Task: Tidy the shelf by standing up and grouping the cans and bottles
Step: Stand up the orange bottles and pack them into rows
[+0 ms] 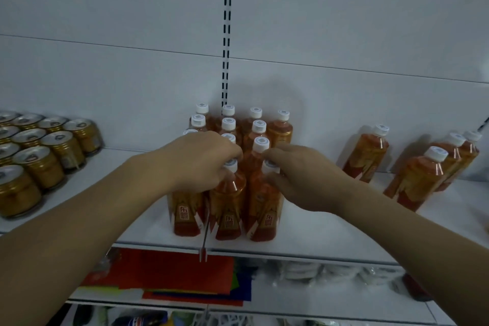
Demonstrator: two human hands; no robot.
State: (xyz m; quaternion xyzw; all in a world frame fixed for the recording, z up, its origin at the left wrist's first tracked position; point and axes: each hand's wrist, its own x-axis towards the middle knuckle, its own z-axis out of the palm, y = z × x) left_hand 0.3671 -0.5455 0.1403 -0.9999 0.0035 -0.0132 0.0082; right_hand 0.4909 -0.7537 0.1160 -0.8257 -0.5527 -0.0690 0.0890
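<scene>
A white back wall point(344, 21) with a slotted black upright point(227, 34) rises behind a long white shelf point(317, 233). On the shelf's left end stands a block of gold cans point(39, 151), upright and packed in rows with their silver tops showing. In the middle stands a tight cluster of amber bottles point(254, 135) with white caps, all upright, in rows running from the shelf's front edge back to the wall. Well to the right, four loose bottles point(412, 180) stand apart from the cluster, one alone and three bunched close together. Below the shelf lie red and coloured packets point(169, 272) and some white goods too blurred to make out. Both hands reach into the front row of the cluster: the left hand point(203, 159) curls its fingers round the cap of the middle front bottle point(227, 201), and the right hand point(304, 172) grips the neck of the right front bottle point(263, 209) just beside it.
</scene>
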